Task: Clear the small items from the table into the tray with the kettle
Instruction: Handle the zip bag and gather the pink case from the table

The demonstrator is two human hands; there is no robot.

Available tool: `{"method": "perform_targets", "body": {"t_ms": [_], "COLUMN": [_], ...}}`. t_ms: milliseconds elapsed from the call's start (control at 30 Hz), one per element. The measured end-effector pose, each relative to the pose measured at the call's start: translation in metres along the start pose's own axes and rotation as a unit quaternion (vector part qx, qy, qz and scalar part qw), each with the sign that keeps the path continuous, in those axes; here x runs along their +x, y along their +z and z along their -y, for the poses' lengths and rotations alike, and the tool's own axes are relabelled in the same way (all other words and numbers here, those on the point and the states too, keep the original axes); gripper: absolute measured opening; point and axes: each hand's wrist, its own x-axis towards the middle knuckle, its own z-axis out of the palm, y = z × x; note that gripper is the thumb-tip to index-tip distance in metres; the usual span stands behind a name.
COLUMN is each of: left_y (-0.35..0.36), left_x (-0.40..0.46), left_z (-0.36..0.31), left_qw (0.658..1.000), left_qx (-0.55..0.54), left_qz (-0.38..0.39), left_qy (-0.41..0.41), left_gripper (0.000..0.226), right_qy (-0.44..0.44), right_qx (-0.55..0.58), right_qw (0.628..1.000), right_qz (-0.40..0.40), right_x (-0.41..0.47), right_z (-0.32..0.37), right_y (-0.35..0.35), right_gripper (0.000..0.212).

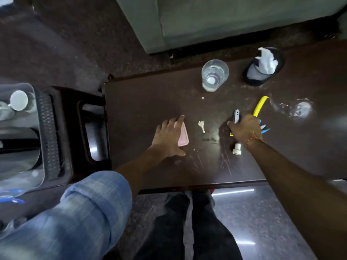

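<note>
home living rm: dark wood coffee table (150,94), sofa base (206,25), water glass (215,75), tissue holder (262,66)

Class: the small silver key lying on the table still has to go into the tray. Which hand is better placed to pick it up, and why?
Left, probably. The key lies beside the left hand, which only rests on the pink case. The right hand already grips a nail clipper.

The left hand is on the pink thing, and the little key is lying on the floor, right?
Not quite. The left hand is on the pink thing, but the key lies on the table, between the two hands, not on the floor. The head view shows it.
</note>
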Motion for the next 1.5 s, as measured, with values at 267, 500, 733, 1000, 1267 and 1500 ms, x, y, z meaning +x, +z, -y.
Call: {"method": "perform_targets", "body": {"t_ms": [267,500,733,1000,1267,1500], "left_y": [0.013,0.002,-0.057,-0.168,-0.304,-0.394], "left_x": [0.007,-0.003,-0.03,-0.078,-0.132,-0.176], "left_z": [0.007,0.008,0.0,0.007,0.017,0.032], "left_qw": [0.999,0.997,0.992,0.982,0.957,0.932], "left_qx": [-0.021,-0.056,-0.072,-0.066,-0.013,0.032], "left_qz": [-0.028,-0.048,-0.104,-0.175,-0.285,-0.357], "left_qy": [-0.01,-0.023,-0.028,-0.035,-0.047,-0.061], "left_gripper": [0.122,0.117,0.124,0.128,0.128,0.127], "right_qy": [0.025,-0.005,-0.057,-0.162,-0.262,-0.328], "right_qx": [-0.041,-0.009,0.046,0.077,0.115,0.149], "right_qw": [0.999,1.0,0.997,0.982,0.952,0.918], "right_qz": [0.004,-0.011,-0.016,-0.053,-0.112,-0.166], "right_x": [0.008,0.0,-0.035,-0.077,-0.113,-0.138], "right_z": [-0.004,0.001,0.04,0.115,0.219,0.289], "right_y": [0.017,0.004,-0.037,-0.112,-0.219,-0.293], "right_gripper": [0.04,0.031,0.033,0.03,0.021,0.018]}}
